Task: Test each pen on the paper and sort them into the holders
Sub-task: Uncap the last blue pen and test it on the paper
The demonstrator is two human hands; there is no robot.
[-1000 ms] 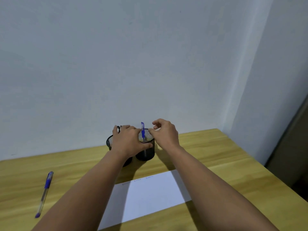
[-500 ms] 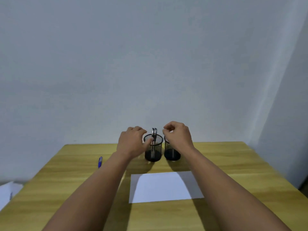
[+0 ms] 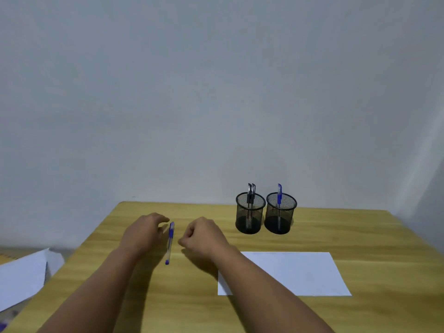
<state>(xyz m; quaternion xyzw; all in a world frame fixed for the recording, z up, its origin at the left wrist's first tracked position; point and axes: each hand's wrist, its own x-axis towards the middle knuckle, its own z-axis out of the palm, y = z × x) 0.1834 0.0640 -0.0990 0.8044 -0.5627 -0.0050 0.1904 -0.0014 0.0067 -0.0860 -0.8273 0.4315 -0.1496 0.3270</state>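
Lying loose on the wooden bench (image 3: 360, 231), a blue-capped pen (image 3: 169, 242) sits left of centre in the frame, its cap pointing toward the wall and its tip toward the viewer. It rests in the gap between a person's two hands and neither hand visibly touches it. The left hand (image 3: 141, 233) hovers just to the pen's left, fingers loosely bent and extended toward the cap, holding nothing. The right hand (image 3: 204, 236) hangs just to the pen's right, fingers curled inward with nothing seen in them; whether its fingertips meet the bench cannot be told.

Right of centre, near the far edge of the bench, two black mesh holders stand upright side by side, almost touching. The left holder (image 3: 249, 213) carries two dark-capped pens (image 3: 251, 195) standing close together, and the right holder (image 3: 280, 213) carries a single blue pen (image 3: 279, 197), all poking above the rims.

A white sheet of paper (image 3: 295, 272) lies flat on the bench in the lower right of the frame, nearer the viewer than the holders, and the right forearm crosses over its near left corner. Any marks on the sheet are too faint to read.

Beyond the bench's left edge, at the lower left of the frame, more white paper (image 3: 21, 277) lies at a lower level. A plain pale wall (image 3: 216, 92) fills the upper half of the frame.
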